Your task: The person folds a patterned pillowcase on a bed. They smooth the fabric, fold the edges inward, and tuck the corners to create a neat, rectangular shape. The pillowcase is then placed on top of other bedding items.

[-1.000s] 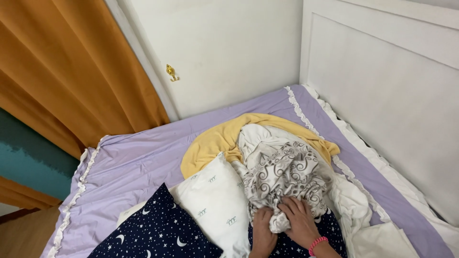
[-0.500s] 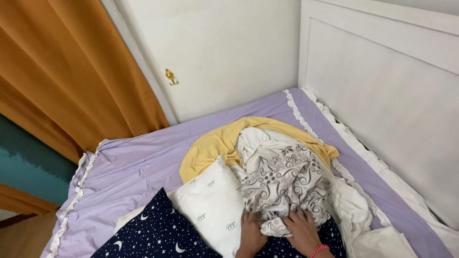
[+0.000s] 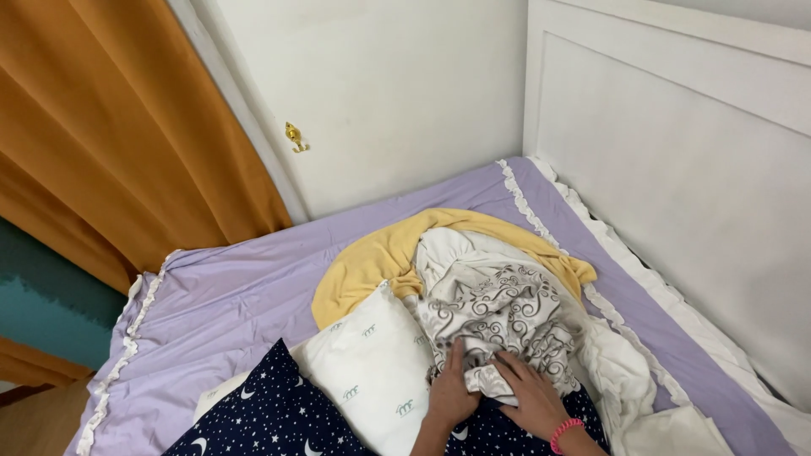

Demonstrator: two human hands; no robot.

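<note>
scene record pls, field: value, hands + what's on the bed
left hand: pressed flat on the swirl-patterned cloth
right hand: gripping a bunched fold of the same cloth, pink wristband on the wrist
under cloth: yellow blanket
beside hands: white pillow, navy star-and-moon pillow
bed cover: lilac sheet with white ruffle edge
surroundings: white headboard, orange curtain
</note>
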